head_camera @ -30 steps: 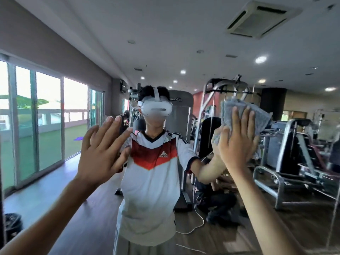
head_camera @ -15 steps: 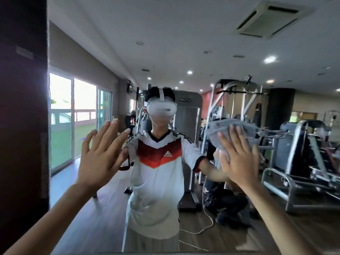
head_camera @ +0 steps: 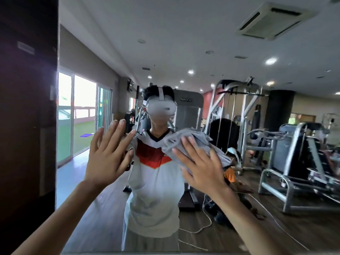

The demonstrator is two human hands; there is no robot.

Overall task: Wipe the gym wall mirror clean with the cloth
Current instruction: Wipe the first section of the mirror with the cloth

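the one head-worn camera is facing the mirror [head_camera: 202,43] squarely from close up, looking level rather than down, and is taking in its left edge beside the dark wall [head_camera: 27,126] and its bottom edge.

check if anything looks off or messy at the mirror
Nothing broken or spilled. Two small things: the cloth is bunched into a wad under the right hand rather than spread flat on the mirror, and the reflection shows a white cable lying loose across the floor.

Cloth [head_camera: 191,142] against wall mirror [head_camera: 184,37]
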